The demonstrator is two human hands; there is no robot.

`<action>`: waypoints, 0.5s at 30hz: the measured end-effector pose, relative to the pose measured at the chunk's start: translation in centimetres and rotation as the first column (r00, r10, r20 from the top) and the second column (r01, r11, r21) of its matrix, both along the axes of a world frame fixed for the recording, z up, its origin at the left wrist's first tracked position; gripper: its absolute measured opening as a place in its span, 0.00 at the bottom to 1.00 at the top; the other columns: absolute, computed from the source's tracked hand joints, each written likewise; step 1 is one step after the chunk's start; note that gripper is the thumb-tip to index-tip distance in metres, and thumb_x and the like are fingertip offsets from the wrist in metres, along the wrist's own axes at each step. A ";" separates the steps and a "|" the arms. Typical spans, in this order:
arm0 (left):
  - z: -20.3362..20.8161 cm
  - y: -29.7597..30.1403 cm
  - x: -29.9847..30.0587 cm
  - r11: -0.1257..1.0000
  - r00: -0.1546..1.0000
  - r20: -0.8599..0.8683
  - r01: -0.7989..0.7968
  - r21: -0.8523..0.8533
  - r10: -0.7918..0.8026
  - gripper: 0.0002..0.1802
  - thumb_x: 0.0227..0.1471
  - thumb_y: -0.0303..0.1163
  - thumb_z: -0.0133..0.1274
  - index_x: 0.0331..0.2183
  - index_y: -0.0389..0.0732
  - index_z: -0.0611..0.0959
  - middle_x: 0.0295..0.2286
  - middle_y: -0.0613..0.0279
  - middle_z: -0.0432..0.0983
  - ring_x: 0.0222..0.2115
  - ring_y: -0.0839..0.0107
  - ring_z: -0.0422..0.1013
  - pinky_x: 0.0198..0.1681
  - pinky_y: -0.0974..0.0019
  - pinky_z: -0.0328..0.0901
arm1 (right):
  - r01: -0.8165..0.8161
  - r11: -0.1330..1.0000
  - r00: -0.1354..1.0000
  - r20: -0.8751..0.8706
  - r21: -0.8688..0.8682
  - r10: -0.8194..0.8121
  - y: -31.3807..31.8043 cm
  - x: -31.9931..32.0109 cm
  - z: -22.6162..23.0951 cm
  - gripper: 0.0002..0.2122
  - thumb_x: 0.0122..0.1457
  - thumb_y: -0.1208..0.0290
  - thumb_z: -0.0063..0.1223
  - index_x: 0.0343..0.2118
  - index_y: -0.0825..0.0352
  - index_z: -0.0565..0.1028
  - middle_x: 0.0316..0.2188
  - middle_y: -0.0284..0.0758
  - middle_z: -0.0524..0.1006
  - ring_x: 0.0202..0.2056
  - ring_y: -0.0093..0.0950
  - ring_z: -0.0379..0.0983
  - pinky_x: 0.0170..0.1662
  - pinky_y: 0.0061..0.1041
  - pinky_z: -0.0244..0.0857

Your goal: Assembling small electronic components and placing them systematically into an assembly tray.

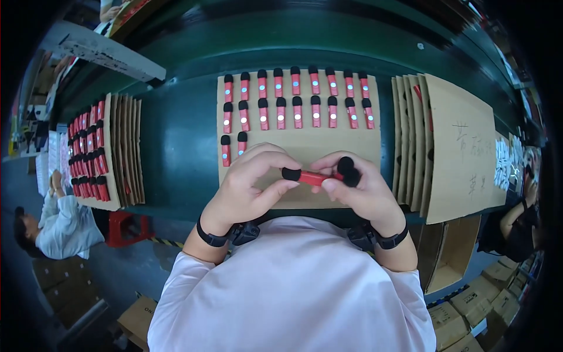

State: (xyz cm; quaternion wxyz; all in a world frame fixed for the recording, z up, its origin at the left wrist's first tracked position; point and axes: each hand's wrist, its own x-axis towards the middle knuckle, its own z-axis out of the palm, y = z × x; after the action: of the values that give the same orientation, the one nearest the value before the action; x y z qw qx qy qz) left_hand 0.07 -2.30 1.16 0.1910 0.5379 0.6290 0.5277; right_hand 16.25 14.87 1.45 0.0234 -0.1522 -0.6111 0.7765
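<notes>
- Filling the cardboard sheet (305,149) looks well along, as a judgement: two full rows of red sticks (296,97) with black caps lie across its far part, and a third row has only two sticks (233,146) at its left end.
- Most of that third row and the sheet's near part are bare, so much seems left to lay.
- The left hand (249,188) is curled around one end of a red stick (314,177), fingers pinching at its black cap (291,173).
- The right hand (360,188) grips the stick's other end, fingertips closed on a second black cap (347,169).
- The stick lies level between both hands, just above the sheet's near part, close to the person's chest.
- A stack of cardboard sheets (446,146) leans at the right on the green desk (176,146).
- A filled sheet of sticks (88,149), with more cardboard beside it, sits at the left.
- Other people work at both edges.
</notes>
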 end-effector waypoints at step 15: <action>-1.2 -0.3 0.6 0.999 0.997 0.050 -0.052 0.003 0.052 0.15 0.41 0.23 0.65 0.36 0.35 0.81 0.30 0.57 0.77 0.32 0.61 0.74 0.38 0.64 0.67 | 0.159 0.975 0.986 -0.084 0.156 -0.147 -2.0 0.3 -1.7 0.11 0.55 0.79 0.62 0.41 0.69 0.75 0.34 0.30 0.77 0.33 0.16 0.70 0.39 0.17 0.65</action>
State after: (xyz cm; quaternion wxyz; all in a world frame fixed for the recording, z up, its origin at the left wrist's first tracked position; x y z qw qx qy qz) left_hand 0.70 -2.63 -0.05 0.1917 0.5083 0.6369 0.5471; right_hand 16.56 12.90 -0.29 0.1173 -0.1685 -0.6575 0.7249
